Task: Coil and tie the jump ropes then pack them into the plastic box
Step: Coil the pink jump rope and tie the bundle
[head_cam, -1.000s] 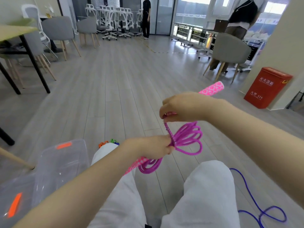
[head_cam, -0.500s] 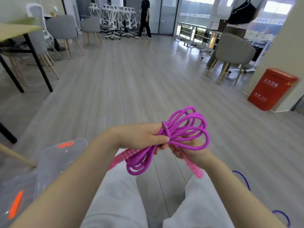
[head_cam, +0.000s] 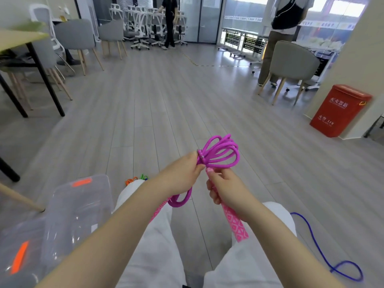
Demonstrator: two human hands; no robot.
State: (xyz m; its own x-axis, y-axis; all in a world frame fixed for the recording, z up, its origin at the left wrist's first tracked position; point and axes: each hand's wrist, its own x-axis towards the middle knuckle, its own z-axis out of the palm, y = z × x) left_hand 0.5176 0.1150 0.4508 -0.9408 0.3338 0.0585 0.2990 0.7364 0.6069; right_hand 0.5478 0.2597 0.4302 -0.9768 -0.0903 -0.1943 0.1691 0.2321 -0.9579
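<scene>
Left hand [head_cam: 182, 173] grips waist of coiled purple rope [head_cam: 218, 154], loops fanning up-right. Right hand [head_cam: 225, 188] curled round pink handle [head_cam: 234, 223], long axis pointing down toward lap. Plastic box [head_cam: 81, 204] sits on floor, left side, nearer left hand. Blue rope [head_cam: 324, 256] loose on floor at right.

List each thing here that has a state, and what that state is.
purple rope: coiled in loops, held in both hands, not yet in the box
left hand: grips the coil at its middle
right hand: grips a pink handle
box: open, lid off
blue rope: loose on the floor, uncoiled
orange rope: on the floor, mostly hidden behind a knee
</scene>
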